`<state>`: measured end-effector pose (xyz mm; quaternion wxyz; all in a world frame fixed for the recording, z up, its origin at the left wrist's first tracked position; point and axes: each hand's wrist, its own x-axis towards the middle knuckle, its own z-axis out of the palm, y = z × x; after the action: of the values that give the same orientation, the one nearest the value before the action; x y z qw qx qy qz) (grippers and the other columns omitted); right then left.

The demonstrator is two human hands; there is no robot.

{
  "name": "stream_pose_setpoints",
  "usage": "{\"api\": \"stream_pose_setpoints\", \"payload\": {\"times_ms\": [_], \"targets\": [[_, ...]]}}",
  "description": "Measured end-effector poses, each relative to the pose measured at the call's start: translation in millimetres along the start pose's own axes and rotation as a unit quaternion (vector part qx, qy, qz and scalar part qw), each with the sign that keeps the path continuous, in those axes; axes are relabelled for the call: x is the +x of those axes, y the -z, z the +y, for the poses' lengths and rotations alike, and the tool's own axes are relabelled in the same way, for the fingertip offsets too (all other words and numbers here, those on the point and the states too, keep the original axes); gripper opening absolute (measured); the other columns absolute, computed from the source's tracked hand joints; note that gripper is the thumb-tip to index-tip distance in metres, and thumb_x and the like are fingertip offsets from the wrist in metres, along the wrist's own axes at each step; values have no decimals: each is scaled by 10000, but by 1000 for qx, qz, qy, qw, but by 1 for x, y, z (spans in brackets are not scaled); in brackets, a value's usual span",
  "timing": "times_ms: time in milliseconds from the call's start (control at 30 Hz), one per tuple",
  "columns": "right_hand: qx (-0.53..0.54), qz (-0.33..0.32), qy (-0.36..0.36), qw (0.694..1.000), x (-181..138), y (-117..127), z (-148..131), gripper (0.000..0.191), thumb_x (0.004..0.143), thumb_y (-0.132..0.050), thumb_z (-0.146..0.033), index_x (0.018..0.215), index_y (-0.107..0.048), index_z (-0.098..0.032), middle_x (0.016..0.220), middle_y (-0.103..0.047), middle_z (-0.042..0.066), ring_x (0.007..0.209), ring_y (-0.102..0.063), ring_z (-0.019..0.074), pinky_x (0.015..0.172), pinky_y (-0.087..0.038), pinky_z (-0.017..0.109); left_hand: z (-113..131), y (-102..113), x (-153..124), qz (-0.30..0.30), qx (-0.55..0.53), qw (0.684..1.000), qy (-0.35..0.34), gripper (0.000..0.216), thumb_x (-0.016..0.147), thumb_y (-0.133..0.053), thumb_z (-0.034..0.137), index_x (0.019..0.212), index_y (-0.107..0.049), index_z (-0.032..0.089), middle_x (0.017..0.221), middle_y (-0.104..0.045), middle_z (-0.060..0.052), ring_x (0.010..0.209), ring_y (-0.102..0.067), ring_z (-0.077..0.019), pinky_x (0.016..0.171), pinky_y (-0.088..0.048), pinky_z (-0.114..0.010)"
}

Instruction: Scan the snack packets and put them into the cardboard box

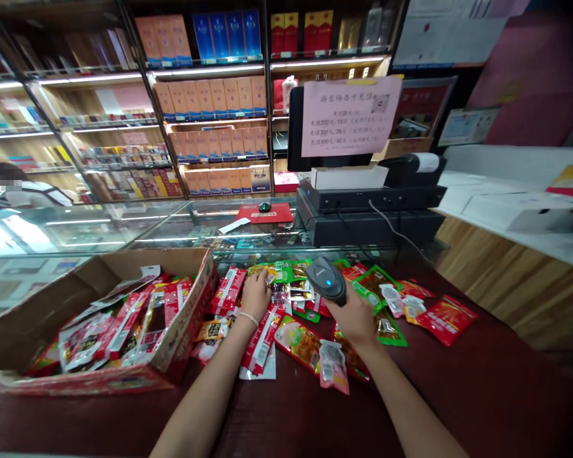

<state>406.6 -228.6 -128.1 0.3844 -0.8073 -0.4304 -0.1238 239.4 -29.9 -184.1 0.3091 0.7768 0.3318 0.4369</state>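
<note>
The right hand grips a dark grey handheld barcode scanner with a glowing blue light on top, its fingers wrapped tight around the handle and its head pointing toward twelve o'clock, over the heap of glossy red, green and yellow snack packets that lies scattered on the dark red-brown countertop. The left hand sits at nine o'clock from the scanner, palm down on the heap, its fingers bent and close together, the tips pressing or pinching a small yellow-green foil packet; which of the two I cannot tell. A thin pale band circles that wrist. At nine o'clock from the left hand stands an open brown cardboard box with red printed sides, filled with more red and white packets. At twelve o'clock, beyond the snacks, runs a glass display counter, and on it stands a black cash register whose screen back carries a pink paper notice. Lit shelves of orange, blue and red cartons fill the wall behind.
</note>
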Motion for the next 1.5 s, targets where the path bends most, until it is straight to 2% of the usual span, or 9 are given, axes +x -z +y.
{"api": "stream_pose_setpoints", "payload": {"times_ms": [133, 300, 400, 533, 633, 800, 1233, 1400, 1500], "targets": [[-6, 0, 15, 1000, -3, -7, 1, 509, 755, -624, -426, 1222, -589, -228, 931, -738, 63, 788, -685, 249, 646, -462, 302, -1, 4, -5, -10, 82, 996, -31, 566, 708, -575, 59, 1263, -551, 169, 1021, -597, -126, 1040, -541, -289, 969, -398, -461], [-41, -25, 38, 998, -8, -9, -5, 454, 752, -632, -429, 1159, -613, -230, 855, -736, 50, 732, -681, 240, 609, -441, 288, 5, 8, -10, -34, 12, 998, -47, 226, 877, -507, 219, 1047, -654, 194, 980, -652, -85, 944, -604, -218, 859, -475, -364], [-52, -31, 56, 997, -9, -9, -7, 454, 752, -637, -432, 1160, -607, -234, 869, -735, 48, 741, -681, 233, 621, -440, 283, 10, 7, -10, -13, -110, 993, 35, 263, 834, -594, 275, 1081, -621, 187, 956, -680, -70, 840, -650, -202, 761, -517, -330], [-76, -80, 73, 991, -9, -12, -8, 483, 765, -634, -429, 1208, -582, -243, 888, -738, 45, 760, -686, 243, 625, -430, 290, 11, 7, -6, -26, -301, 940, 160, 400, 763, -671, 338, 1094, -568, 138, 941, -688, -94, 682, -675, -194, 590, -540, -304], [-92, -142, 89, 982, -11, -13, -12, 490, 776, -622, -415, 1235, -561, -255, 934, -738, 42, 775, -686, 244, 623, -418, 291, 8, 7, -3, -19, -367, 910, 192, 428, 744, -689, 367, 1072, -566, 121, 915, -692, -101, 680, -686, -200, 557, -541, -288], [-85, -189, 94, 974, -16, -14, -19, 453, 805, -580, -433, 1216, -562, -244, 951, -732, 49, 821, -684, 252, 637, -400, 293, 5, 7, -3, -4, -386, 899, 206, 454, 727, -712, 359, 1091, -562, 132, 932, -697, -98, 691, -696, -199, 542, -545, -270], [-93, -175, 91, 976, -14, -12, -19, 420, 791, -585, -414, 1183, -585, -262, 893, -730, 32, 763, -672, 232, 597, -365, 278, 4, 6, -5, 14, -286, 947, 147, 421, 779, -653, 418, 1097, -612, 145, 930, -700, -95, 739, -683, -206, 622, -549, -309], [-77, -130, 100, 983, -16, -9, -19, 402, 783, -599, -381, 1166, -597, -258, 876, -727, 32, 754, -671, 229, 597, -387, 278, 38, 18, -4, 85, -147, 985, 21, 253, 856, -575, 331, 1049, -645, 182, 987, -698, -73, 904, -657, -195, 820, -514, -315], [-61, -111, 104, 986, -17, -6, -22, 406, 795, -585, -388, 1177, -599, -250, 829, -721, 36, 739, -670, 232, 599, -396, 282, 74, 40, 1, 122, -136, 983, 3, 259, 890, -530, 332, 1086, -631, 195, 990, -700, -59, 880, -659, -181, 791, -518, -291]]}}
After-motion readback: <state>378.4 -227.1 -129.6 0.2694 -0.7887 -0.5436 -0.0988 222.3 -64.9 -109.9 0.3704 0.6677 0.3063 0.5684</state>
